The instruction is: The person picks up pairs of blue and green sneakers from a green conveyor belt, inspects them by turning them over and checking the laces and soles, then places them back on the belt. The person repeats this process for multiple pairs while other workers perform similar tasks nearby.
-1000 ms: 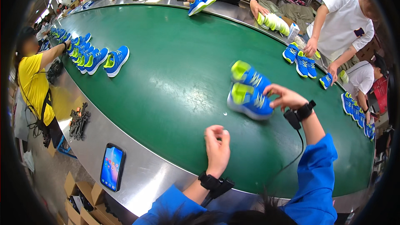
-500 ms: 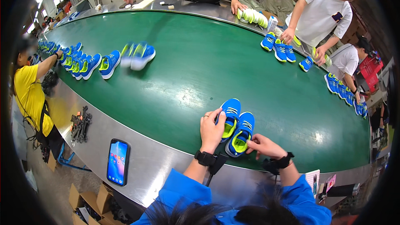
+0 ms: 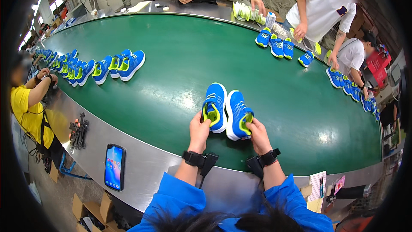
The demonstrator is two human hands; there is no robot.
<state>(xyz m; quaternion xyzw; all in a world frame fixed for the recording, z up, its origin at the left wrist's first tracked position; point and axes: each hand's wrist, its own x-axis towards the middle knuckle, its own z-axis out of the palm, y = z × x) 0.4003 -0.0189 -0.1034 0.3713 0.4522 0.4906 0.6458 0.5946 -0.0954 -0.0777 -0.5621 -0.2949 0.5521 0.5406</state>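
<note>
Two blue sneakers with lime-green linings stand side by side on the green conveyor belt (image 3: 171, 60), toes pointing away from me. My left hand (image 3: 199, 132) grips the heel of the left sneaker (image 3: 214, 105), thumb at its opening. The heel of the right sneaker (image 3: 237, 114) is held by my right hand (image 3: 257, 135). Both wrists wear black straps, and my sleeves are bright blue.
A row of blue sneakers (image 3: 98, 66) lines the belt's left side; more pairs (image 3: 277, 45) sit at the far right. A smartphone (image 3: 114, 166) and black tools (image 3: 77, 131) lie on the steel rim. Other people work around the belt: a person in yellow (image 3: 30, 107) at left, others at the far side.
The two sneakers came from the belt's right side to right in front of me and now stand parallel, each heel in one hand. The sneaker row at left moved along the belt.
</note>
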